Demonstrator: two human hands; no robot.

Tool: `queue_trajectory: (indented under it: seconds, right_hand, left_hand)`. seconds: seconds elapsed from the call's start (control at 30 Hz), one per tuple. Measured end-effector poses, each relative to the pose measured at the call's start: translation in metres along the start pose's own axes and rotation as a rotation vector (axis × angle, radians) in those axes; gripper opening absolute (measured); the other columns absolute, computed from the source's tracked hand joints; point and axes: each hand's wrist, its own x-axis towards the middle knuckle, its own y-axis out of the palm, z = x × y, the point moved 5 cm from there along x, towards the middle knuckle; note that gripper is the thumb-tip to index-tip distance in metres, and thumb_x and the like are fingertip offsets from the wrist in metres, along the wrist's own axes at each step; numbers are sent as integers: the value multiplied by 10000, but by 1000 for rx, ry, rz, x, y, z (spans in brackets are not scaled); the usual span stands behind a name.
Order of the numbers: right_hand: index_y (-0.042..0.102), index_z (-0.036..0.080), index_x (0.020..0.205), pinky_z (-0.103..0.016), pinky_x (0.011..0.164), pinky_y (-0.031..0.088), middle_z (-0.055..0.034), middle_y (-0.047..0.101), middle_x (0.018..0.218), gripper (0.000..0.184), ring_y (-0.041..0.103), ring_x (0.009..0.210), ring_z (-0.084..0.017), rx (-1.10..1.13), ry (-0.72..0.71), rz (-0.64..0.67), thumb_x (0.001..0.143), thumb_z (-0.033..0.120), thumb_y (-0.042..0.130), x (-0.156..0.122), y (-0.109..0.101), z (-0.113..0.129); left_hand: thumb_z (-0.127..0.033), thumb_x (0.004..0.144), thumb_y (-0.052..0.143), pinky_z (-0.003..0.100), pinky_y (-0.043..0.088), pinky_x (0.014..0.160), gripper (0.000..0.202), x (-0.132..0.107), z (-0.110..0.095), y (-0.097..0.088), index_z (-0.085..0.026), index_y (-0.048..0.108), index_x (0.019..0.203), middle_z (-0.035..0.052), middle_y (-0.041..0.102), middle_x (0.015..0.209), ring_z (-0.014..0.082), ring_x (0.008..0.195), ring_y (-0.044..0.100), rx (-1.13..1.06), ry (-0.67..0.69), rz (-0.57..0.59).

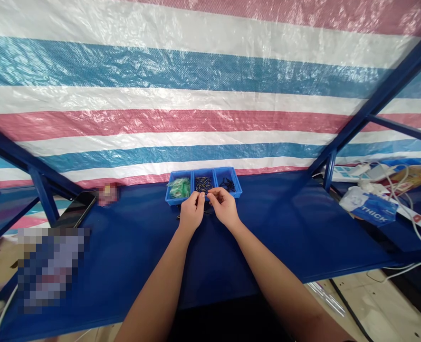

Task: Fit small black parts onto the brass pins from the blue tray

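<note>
My left hand (192,209) and my right hand (224,205) meet fingertip to fingertip just in front of a blue three-compartment tray (179,201). Both have thumb and forefinger pinched together. Whatever lies between the fingertips is too small to make out. Green-and-clear plastic packets (180,187) fill the left compartment. In the middle one lie many small dark and brass-coloured pieces (203,183), like screws or pins. Small black parts (226,184) are in the right compartment. A few dark slim pieces (178,216) rest on the blue surface, partly hidden by my left hand.
The tray stands at the back of a blue metal shelf (125,247), against a striped plastic sheet (196,118). A black phone (75,210) lies on the left, by the frame post. Right of the other post are a blue-and-white package (374,209), cables and a power strip (415,216).
</note>
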Motion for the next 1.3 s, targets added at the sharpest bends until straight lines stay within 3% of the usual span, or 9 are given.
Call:
queue_trajectory:
  seconds: [0.23, 0.53, 0.9, 1.1, 1.3]
  right_hand:
    - [661, 202, 1009, -272, 696, 558, -50, 700, 909, 309, 641, 724, -128, -2, 21, -2, 879, 475, 598, 0, -1, 2]
    - [690, 195, 1011, -260, 711, 539, -62, 714, 1007, 230, 657, 832, -138, -109, -62, 12, 851, 344, 617, -2, 0, 7]
    - [702, 192, 998, -278, 762, 535, -63, 724, 1014, 278, 664, 845, -146, -136, -38, 12, 889, 423, 593, -2, 0, 7]
    - [704, 189, 977, -278, 751, 537, -66, 729, 995, 306, 673, 836, -150, -133, -18, 38, 900, 458, 581, -2, 0, 7]
    - [696, 204, 1051, -257, 753, 534, -52, 717, 1041, 259, 666, 869, -133, -132, -81, 79, 890, 380, 596, -4, 4, 11]
  left_hand:
    - [-456, 997, 432, 189, 330, 597, 405, 0, -2, 0, -166, 534, 734, -29, 516, 614, 65, 577, 458, -6, 6, 4]
    - [-448, 994, 432, 187, 339, 596, 385, 0, 0, -2, -168, 531, 749, -28, 521, 617, 67, 578, 470, -3, 0, -20]
    - [-452, 975, 465, 203, 426, 645, 314, 0, 0, -3, -175, 612, 994, 11, 643, 759, 105, 652, 578, -45, -30, -40]
    - [-452, 982, 447, 196, 394, 622, 326, 0, 0, -2, -172, 578, 876, -8, 597, 688, 91, 613, 537, -23, -19, -33]
    - [-468, 984, 442, 191, 356, 601, 374, 0, 1, -3, -170, 536, 778, -27, 527, 620, 73, 574, 470, -12, -17, -36]
